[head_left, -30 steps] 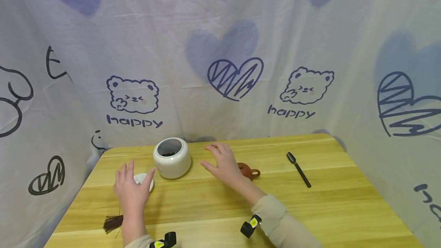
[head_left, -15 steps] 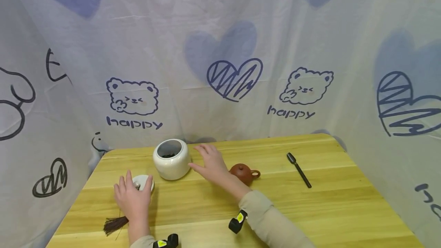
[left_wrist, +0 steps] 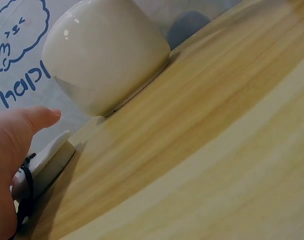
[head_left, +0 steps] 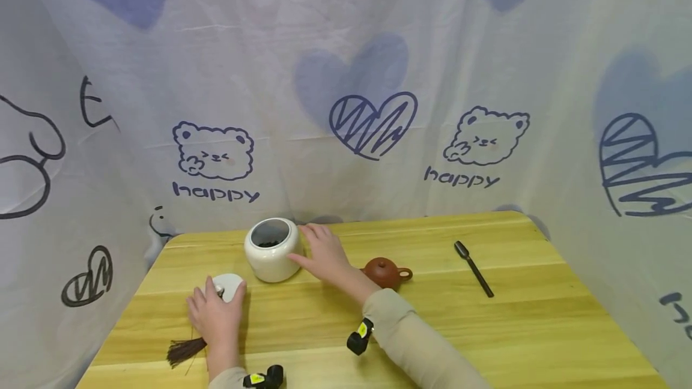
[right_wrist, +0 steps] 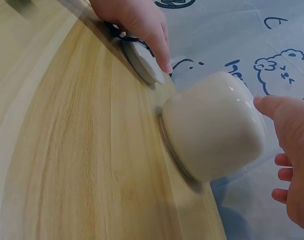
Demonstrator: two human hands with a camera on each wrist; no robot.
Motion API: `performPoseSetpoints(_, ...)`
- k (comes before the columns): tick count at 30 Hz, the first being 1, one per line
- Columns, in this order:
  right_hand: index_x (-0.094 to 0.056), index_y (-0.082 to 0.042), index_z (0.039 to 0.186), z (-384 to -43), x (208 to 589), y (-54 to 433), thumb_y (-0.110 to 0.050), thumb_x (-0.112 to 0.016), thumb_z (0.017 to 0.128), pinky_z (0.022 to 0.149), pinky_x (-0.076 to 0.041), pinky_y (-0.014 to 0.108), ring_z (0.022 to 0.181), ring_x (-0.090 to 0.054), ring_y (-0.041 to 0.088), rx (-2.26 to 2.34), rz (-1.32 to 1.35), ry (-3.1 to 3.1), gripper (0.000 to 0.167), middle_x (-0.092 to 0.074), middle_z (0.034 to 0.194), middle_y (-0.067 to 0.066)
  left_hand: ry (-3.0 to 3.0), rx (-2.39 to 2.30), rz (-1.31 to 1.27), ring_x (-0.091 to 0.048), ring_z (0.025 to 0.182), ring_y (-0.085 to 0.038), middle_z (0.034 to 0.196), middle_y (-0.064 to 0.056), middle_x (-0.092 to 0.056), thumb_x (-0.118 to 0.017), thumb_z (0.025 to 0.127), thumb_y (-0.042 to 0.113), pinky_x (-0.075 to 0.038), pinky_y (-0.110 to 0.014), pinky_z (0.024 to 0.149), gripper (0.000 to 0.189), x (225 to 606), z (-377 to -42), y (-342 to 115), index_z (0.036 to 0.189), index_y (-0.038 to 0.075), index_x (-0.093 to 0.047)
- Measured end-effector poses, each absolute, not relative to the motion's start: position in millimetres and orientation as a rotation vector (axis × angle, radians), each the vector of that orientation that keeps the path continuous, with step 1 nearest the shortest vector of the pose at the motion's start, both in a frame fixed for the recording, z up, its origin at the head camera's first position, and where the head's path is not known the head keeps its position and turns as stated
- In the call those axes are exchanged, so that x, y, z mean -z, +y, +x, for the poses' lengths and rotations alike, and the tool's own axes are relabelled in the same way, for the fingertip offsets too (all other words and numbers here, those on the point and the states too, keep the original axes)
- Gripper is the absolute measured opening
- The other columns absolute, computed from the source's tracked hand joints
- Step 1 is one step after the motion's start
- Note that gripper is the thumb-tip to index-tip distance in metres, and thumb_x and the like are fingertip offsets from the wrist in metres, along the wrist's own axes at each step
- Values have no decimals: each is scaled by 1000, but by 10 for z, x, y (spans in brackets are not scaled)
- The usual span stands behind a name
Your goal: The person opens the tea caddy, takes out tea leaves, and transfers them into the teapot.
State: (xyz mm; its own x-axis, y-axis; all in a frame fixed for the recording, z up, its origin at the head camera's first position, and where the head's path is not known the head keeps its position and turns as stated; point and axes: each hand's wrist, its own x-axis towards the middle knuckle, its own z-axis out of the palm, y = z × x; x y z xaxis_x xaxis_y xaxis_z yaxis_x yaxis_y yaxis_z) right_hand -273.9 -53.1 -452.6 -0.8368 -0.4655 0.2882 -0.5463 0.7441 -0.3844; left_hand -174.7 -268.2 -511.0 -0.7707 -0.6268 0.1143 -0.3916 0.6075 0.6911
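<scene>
A round white jar (head_left: 273,264) stands uncovered at the back left, with dark bits inside. My right hand (head_left: 327,260) is at its right side, thumb and fingers spread apart; in the right wrist view the thumb reaches the edge of the jar (right_wrist: 212,127), while the other fingers look apart from it. Left of the jar lies its white lid (head_left: 233,284), which has a knob and a dark cord. My left hand (head_left: 218,320) is over the lid's near side, fingers spread. In the left wrist view its thumb hovers above the lid (left_wrist: 54,162).
A dark tassel (head_left: 185,351) lies left of my left wrist. Behind my right forearm stands a reddish-brown teapot (head_left: 382,272), partly hidden. A black scoop (head_left: 476,270) lies farther right on the wooden table (head_left: 530,317). A printed curtain (head_left: 303,185) hangs along the back.
My right hand has moved left, up to the jar, uncovering more of the teapot. My left hand has come down and back a little over the lid. Jar and lid stay put.
</scene>
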Motion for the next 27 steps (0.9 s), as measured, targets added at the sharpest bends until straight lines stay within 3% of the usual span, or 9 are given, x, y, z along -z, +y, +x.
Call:
performPoseSetpoints(9, -39, -13, 149, -2828, 4553, -627, -58, -58, 91, 112, -38, 47, 137, -41, 25, -683, 807, -2823, 76, -47, 146, 7, -2509, 995, 900, 0, 147, -53, 156, -38, -5, -64, 88, 43, 0, -66, 117, 90, 5148, -1788, -2691, 154, 1, -19)
performPoseSetpoints(27, -33, -14, 152, -2922, 4525, -786, -71, -55, 84, 115, -35, 47, 140, -38, 25, -612, 799, -2924, 92, -43, 151, 7, -2536, 944, 945, -8, 143, -54, 156, -36, -8, -75, 78, 43, -9, -68, 115, 104, 5137, -1795, -2667, 155, 3, -16)
